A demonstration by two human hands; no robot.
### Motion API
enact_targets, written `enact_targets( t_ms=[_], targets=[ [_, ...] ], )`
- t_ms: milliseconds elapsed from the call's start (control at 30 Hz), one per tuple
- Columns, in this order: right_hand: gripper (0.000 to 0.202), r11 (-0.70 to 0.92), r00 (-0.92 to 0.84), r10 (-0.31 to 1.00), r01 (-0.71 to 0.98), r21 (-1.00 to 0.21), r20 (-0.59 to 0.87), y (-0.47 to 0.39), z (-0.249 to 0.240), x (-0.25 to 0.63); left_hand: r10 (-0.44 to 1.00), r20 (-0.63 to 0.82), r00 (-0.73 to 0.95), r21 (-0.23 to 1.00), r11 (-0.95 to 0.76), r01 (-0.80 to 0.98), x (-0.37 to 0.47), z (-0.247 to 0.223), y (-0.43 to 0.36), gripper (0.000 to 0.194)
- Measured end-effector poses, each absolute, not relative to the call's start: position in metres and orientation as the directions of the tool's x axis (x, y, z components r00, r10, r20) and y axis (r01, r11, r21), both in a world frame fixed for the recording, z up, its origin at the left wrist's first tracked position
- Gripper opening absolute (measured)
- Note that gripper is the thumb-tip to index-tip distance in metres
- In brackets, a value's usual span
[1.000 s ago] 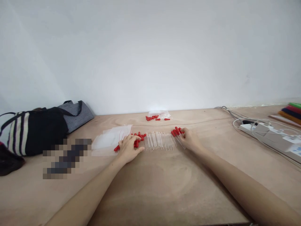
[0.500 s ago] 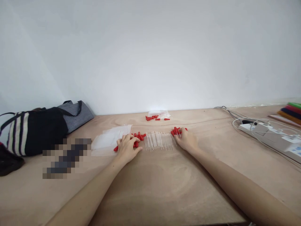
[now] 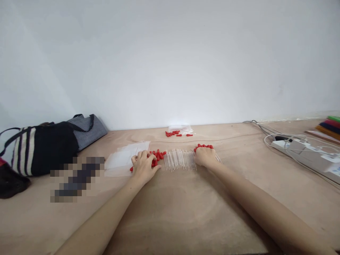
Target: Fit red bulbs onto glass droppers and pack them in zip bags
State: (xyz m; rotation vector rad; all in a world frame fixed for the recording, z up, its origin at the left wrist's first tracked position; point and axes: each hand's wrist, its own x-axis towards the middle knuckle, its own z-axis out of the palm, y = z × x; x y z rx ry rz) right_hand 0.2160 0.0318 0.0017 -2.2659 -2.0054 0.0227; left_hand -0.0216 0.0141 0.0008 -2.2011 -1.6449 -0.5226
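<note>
Left hand (image 3: 144, 168) curled over red bulbs (image 3: 160, 156), just left of clear tube row (image 3: 180, 160); right hand (image 3: 206, 156) curled over red-capped tubes (image 3: 204, 146), just right of row. Couldn't tell whether either gripped. Light, even finger pressure likely suited thin tubes.

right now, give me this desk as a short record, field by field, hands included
left hand: fingers bent over a pile of red bulbs; grip unclear
right hand: curled over red-ended tubes; grip hidden
between hands: row of clear tubes, side by side
left of left hand: translucent sheets
far side: more red bulbs, clear packet
left edge: pale-striped black bag, thin-striped bag
right edge: white power strip, coloured stack
surface: wooden table
</note>
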Motion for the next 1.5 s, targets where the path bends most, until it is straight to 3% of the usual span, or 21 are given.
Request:
enact_targets(
  t_ms=[167, 333, 433, 500, 633, 733, 1000, 1500],
  targets=[
    [0.016, -0.112, 0.115, 0.993, 0.988, -0.106, 0.029, 0.036, 0.004, 0.212, 0.79, 0.518, 0.328, -0.179, -0.275, 0.945, -0.019, -0.001, 0.014, 0.02],
    [0.018, -0.103, 0.111, 0.992, 0.986, -0.134, 0.055, 0.027, 0.007, 0.22, 0.765, 0.556, 0.325, -0.156, -0.288, 0.945, -0.017, 0.001, 0.015, 0.016],
    [0.017, -0.011, 0.037, 0.991, 0.979, -0.204, 0.126, 0.015, 0.004, 0.228, 0.742, 0.616, 0.263, -0.048, -0.298, 0.953, -0.015, 0.004, 0.013, 0.011],
    [0.014, 0.117, -0.06, 0.98, 0.945, -0.304, 0.188, 0.005, 0.0, 0.233, 0.738, 0.617, 0.273, 0.062, -0.392, 0.918, -0.012, 0.006, 0.009, 0.008],
    [0.009, 0.369, -0.246, 0.923, 0.781, -0.504, 0.295, -0.015, -0.01, 0.24, 0.763, 0.48, 0.433, 0.286, -0.603, 0.745, -0.001, 0.003, -0.002, 0.006],
    [0.008, 0.465, -0.3, 0.881, 0.691, -0.553, 0.365, -0.022, -0.014, 0.24, 0.772, 0.405, 0.489, 0.364, -0.627, 0.688, 0.007, -0.005, -0.007, 0.005],
    [0.033, 0.547, -0.379, 0.816, 0.75, -0.372, 0.435, -0.024, -0.022, 0.231, 0.763, 0.422, 0.49, 0.431, -0.645, 0.631, 0.012, -0.017, -0.008, 0.018],
    [0.022, 0.625, -0.419, 0.765, 0.667, -0.406, 0.49, -0.025, -0.03, 0.219, 0.79, 0.435, 0.431, 0.517, -0.612, 0.598, 0.014, -0.022, -0.004, 0.016]
  ],
)
